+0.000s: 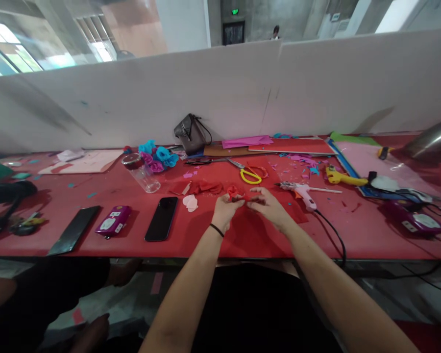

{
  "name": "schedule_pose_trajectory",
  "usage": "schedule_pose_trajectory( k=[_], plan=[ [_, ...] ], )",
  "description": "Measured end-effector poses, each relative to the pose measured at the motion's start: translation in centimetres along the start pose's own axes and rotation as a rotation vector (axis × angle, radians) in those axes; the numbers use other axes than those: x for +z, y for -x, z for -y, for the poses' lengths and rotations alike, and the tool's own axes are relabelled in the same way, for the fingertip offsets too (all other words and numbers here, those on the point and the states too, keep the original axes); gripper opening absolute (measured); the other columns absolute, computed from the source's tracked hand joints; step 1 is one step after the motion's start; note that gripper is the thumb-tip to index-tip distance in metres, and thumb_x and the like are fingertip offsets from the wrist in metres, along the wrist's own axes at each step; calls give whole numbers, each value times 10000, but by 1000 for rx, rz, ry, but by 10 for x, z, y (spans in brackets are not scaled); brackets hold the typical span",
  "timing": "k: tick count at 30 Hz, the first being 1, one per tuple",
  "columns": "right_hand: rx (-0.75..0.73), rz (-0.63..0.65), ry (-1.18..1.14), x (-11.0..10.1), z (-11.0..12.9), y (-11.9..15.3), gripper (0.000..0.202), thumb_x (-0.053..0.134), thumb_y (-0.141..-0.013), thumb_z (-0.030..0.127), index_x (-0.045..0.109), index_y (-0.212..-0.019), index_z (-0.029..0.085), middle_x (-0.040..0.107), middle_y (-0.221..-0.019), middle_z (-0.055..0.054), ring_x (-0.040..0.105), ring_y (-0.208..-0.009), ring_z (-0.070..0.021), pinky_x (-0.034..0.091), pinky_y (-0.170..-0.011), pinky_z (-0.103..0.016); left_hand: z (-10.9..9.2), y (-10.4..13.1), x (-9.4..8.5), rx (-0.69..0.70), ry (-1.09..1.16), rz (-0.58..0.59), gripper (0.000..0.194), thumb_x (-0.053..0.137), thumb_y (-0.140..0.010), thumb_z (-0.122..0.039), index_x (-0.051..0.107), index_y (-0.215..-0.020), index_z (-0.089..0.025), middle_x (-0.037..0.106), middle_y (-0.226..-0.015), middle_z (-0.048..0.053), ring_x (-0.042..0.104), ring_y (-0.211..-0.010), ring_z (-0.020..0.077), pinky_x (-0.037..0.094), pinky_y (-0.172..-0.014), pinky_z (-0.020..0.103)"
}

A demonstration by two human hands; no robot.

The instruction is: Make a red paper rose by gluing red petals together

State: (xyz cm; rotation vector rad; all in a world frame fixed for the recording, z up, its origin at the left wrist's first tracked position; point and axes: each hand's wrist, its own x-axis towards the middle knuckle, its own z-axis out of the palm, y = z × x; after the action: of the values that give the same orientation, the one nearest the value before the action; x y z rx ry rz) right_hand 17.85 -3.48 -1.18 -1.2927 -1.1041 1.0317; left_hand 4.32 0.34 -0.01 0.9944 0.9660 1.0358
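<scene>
My left hand (226, 211) is closed round a small red paper flower (233, 191) just above the table. Close beside it, my right hand (267, 208) has its fingers bent in a pinch at a dark red bit of paper, partly hidden by the fingers. Behind the hands lie crumpled red paper pieces (208, 187) and scissors with yellow handles (250, 176). Pale pink paper petals (190, 203) rest to the left. On the right, a white glue gun (306, 197) lies with its nozzle pointing left.
A phone (161, 219), a clear jar (143, 174) and blue and purple paper flowers (158, 157) stand or lie leftward. A grey bag (191, 135) leans on the white partition (220, 93). To the right are a yellow glue gun (345, 177) and cables. Another person's leg shows at lower left.
</scene>
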Motion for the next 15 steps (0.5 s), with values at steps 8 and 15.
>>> schedule_pose_trajectory(
  k=[8,15],
  plan=[
    [68,101,40,2,-2,6,411,617,-588,199,538,-991,187,602,-589,73,590,-571,-134,439,-612,-277,3,10,-5,-132,-30,2,288,786,-473,-197,623,-705,-150,488,-500,-80,283,-356,8,154,-369,181],
    [-66,-85,458,-44,-1,3,261,593,-682,290,628,-923,198,689,-778,-28,635,-716,-178,470,-694,-318,0,3,-4,-72,-120,-5,195,767,-466,-164,577,-501,-138,504,-466,-42,423,-463,59,291,-450,191]
  ],
)
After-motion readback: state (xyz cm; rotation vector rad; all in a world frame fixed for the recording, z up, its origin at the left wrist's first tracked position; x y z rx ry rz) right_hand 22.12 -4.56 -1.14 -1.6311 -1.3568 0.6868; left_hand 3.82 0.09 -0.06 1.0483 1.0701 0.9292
